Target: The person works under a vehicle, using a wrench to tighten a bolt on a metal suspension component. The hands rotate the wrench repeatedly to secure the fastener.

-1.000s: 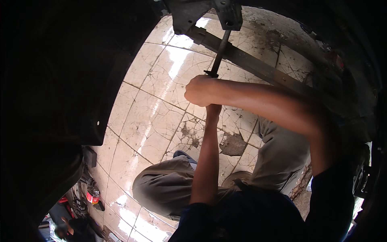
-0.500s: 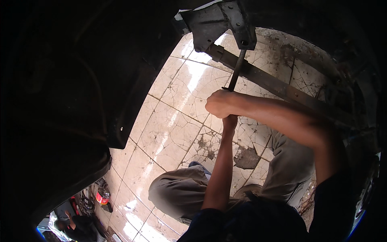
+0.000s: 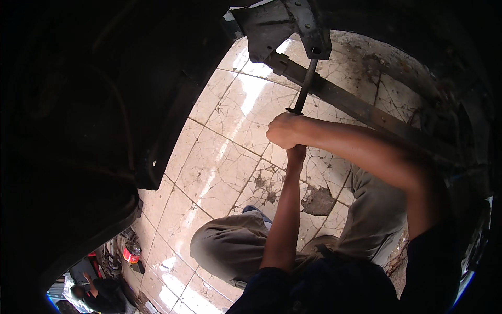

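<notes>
A dark metal rod (image 3: 306, 86) slants down and slightly left from the lower end of a grey metal bracket (image 3: 308, 39) that has several holes. Closed around the rod's lower end is my right hand (image 3: 285, 130), just below a small dark flange on it. My left hand (image 3: 296, 152) is directly under the right one, mostly hidden behind it. Its fingers look wrapped around the same rod, though the grip itself barely shows. The rod's bottom end is out of sight inside my hands.
A long metal bar (image 3: 361, 107) runs from behind the rod toward the right. Dark bodywork (image 3: 104, 104) looms at the left. Cracked floor tiles (image 3: 230, 136) lie below. At the lower left are a red-labelled container (image 3: 130, 255) and another person (image 3: 99, 290).
The whole view has shifted slightly, so the bracket and rod sit a little higher in it. Both hands keep their place on the rod.
</notes>
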{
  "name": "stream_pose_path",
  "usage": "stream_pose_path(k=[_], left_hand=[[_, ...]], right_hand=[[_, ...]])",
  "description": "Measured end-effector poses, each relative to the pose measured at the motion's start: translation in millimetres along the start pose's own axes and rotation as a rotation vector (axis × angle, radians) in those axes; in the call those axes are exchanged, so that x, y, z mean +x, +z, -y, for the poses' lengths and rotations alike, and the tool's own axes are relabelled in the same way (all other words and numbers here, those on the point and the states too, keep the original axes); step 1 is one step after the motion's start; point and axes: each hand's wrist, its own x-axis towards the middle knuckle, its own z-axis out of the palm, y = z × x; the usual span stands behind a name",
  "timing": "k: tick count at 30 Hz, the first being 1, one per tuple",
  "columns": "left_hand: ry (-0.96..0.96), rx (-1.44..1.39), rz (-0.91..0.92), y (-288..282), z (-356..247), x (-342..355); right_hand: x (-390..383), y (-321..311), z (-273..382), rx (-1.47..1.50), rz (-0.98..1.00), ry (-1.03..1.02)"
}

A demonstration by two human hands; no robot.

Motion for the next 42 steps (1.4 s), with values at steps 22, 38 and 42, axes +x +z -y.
stream_pose_path(k=[22,38,42], left_hand=[[0.078,0.165,-0.048,6,34,13],[-0.076,-0.363,0.011,5,22,10],[-0.107,-0.346,-0.025,15,2,1]], right_hand=[[5,11,6,-0.082,-0.061,-0.040],[5,-14,-3,0.018,0.007,-0.080],[3,-6,-8,-0.007,0.075,-0.037]])
